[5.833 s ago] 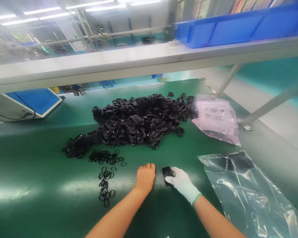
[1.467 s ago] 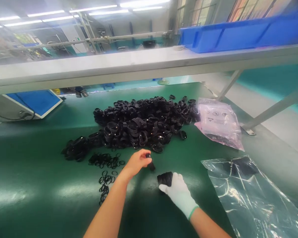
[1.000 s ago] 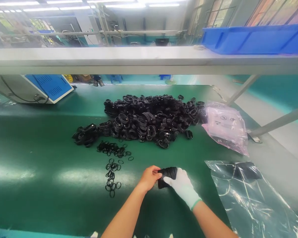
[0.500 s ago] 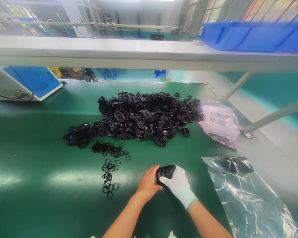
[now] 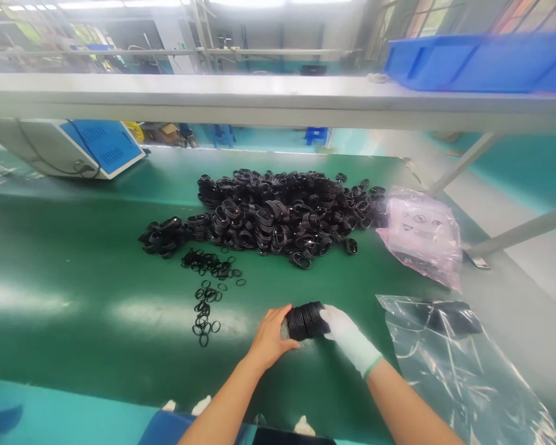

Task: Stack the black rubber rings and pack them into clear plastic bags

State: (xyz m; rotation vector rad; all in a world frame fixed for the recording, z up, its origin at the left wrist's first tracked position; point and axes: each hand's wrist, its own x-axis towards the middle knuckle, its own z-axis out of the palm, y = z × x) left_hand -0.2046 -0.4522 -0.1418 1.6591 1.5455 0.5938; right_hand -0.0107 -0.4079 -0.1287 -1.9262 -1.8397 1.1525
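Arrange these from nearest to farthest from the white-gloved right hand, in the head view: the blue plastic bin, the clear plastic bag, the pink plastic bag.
1. Clear plastic bag, right of the right hand.
2. Pink plastic bag, farther back, right.
3. Blue plastic bin, upper right, on the shelf.

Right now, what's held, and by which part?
A black ribbed stack, by its two ends: bare left hand on one, gloved right hand on the other.
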